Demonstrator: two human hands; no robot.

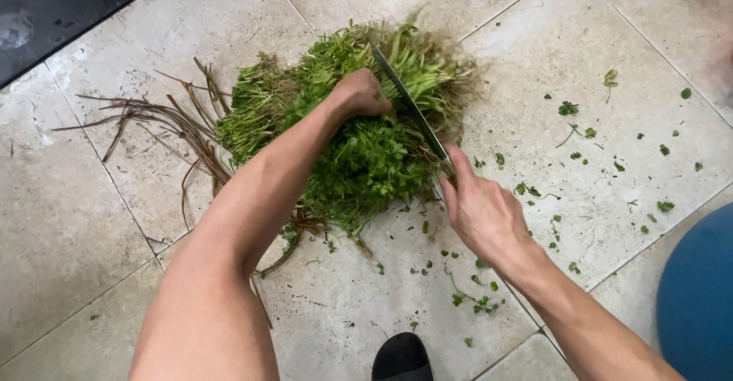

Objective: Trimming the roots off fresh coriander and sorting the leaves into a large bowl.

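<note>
The left hand presses into a big bundle of green herbs lying on the tiled floor, fingers curled down into the leaves. The right hand wraps tight around a handle, apparently hidden under its fingers, of a long knife, whose blade runs just beside the left fingertips. Brown stems trail beyond the left knuckles.
</note>
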